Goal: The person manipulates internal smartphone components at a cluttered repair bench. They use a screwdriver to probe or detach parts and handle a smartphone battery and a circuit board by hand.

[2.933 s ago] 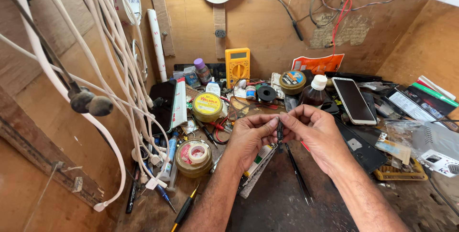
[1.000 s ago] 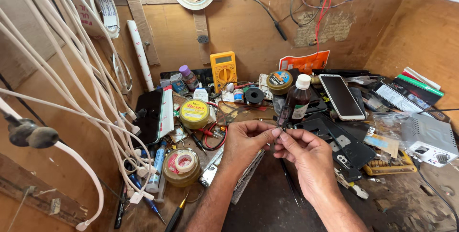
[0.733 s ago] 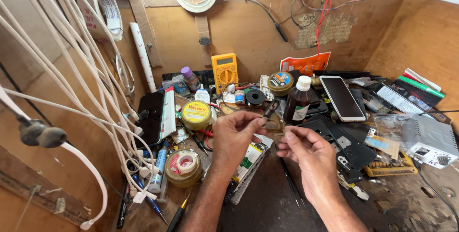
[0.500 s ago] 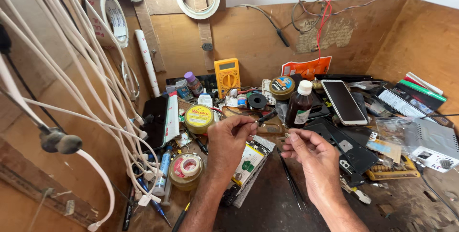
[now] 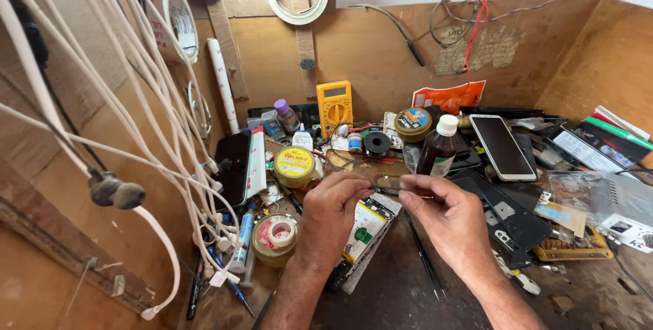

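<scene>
White cables [image 5: 136, 133] are seen hanging far left of the yellow meter [image 5: 335, 104]. Below the meter, a small dark part [image 5: 385, 190] is pinched by the left hand [image 5: 333, 211], its fingers pressed together on one end. The other end is met by the pinched fingertips of the right hand [image 5: 445, 218], below the brown bottle [image 5: 439, 146]. Fine fitting work seems to be in hand; a steady, careful grip looks to be needed next. What the part is cannot be made out, and the surface [image 5: 401, 296] is cut off at the bottom.
</scene>
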